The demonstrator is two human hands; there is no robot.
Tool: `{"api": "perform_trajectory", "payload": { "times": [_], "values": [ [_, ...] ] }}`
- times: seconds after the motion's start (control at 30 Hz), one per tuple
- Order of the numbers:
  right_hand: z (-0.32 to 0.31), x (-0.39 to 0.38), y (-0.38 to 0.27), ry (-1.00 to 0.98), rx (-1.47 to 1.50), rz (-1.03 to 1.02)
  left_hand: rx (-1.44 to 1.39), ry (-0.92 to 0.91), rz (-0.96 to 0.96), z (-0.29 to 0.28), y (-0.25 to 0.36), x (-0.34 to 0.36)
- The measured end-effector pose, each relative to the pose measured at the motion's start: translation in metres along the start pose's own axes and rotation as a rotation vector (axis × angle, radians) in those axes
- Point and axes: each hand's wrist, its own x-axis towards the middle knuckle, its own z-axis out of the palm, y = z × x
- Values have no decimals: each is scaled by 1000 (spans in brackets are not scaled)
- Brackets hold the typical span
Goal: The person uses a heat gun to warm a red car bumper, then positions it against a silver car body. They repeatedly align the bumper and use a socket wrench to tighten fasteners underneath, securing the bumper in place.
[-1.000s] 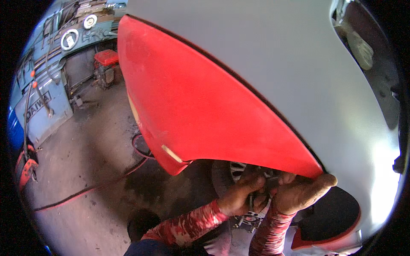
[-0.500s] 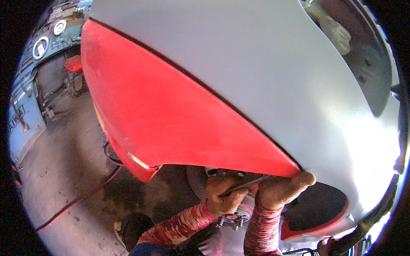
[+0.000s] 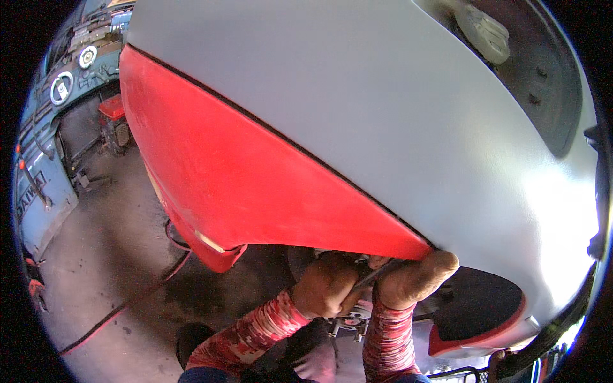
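Note:
A red body panel (image 3: 255, 179) meets a grey panel (image 3: 357, 102) along a dark seam. Beneath the red panel's lower edge my left hand (image 3: 324, 284) is closed around a slim metal tool (image 3: 369, 279) that slants up to the right. My right hand (image 3: 415, 276) cups the red panel's lower corner where it meets the grey one, thumb outside and fingers curled under, partly hidden. Both forearms have red patterned sleeves. Behind my hands are metal fittings (image 3: 348, 322) and part of a dark wheel, mostly in shadow.
A blue machine (image 3: 48, 201) with handwheels stands at left beside a red-topped object (image 3: 112, 107). A red-and-dark hose (image 3: 128, 304) crosses the concrete floor (image 3: 115, 242). At right are a dark recessed area (image 3: 546, 108) and a red-rimmed dark opening (image 3: 472, 297) in the grey body.
The panels have shifted left in the view. My left hand has turned so more of its back shows, with the slim tool in it. My right hand stays at the corner.

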Motion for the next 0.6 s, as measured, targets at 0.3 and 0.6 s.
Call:
{"api": "perform_trajectory", "payload": {
  "times": [0.3,0.6],
  "values": [
    [22,-1,-3,-4,-60,-30,246,-319,-45,-51,43,36],
    [34,3,-28,-128,200,100,292,-492,-341,-75,38,39]
  ]
}}
